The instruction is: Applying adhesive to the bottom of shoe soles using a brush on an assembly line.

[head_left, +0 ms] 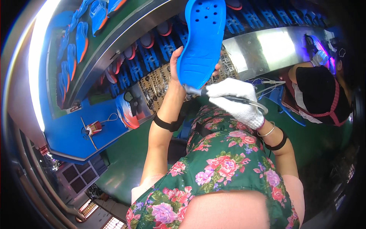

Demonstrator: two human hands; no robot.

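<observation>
My bare left hand (174, 65) grips a bright blue shoe sole (200, 49) around its heel half, thumb on the left edge and fingertips showing at the right. Several round holes pierce the sole's upper end, and its lower end points toward me. In a white knitted glove, my right hand (238, 100) is closed around a pen-like hand tool (228, 98) with a grey hose or cord looping behind it. The tool's metal tip (191, 90) lies at the lower end of the sole; I cannot tell whether it touches.
Rows of blue and red-orange shoe parts (167, 45) line the curved conveyor behind a metal ledge (263, 51). Brown patterned packing material (152, 86) lies below. A blue side table (68, 131) is at left, with an orange-white-blue shoe (126, 110) nearby. A co-worker (320, 89) sits at right.
</observation>
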